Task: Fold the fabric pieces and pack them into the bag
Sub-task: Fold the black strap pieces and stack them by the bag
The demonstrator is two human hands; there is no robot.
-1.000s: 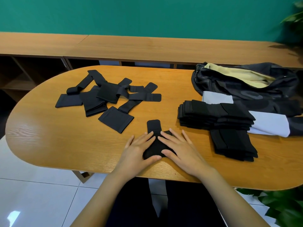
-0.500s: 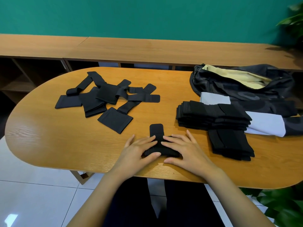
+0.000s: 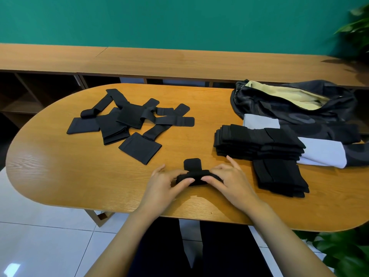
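A small black fabric piece (image 3: pixel 192 164) lies near the table's front edge, its near part rolled up into a thick fold. My left hand (image 3: pixel 166 183) grips the fold's left end, thumb in front and fingers curled over it. My right hand (image 3: pixel 229 179) grips the right end the same way. A loose heap of unfolded black fabric pieces (image 3: pixel 129 120) lies at the back left. Two stacks of folded black pieces (image 3: pixel 257 141) (image 3: pixel 279 176) sit on the right. The dark bag (image 3: pixel 295 108) lies open at the back right, showing a yellow lining.
The oval wooden table (image 3: pixel 60 172) has bare wood at the front left. A long wooden bench with shelves (image 3: pixel 159 60) runs behind it along a green wall. Potted plants stand at the top right (image 3: pixel 357 27) and bottom right (image 3: pixel 343 250).
Both hands went from pressing flat on the piece to curling round it. The near part of the piece has been rolled up away from me into a thicker fold.
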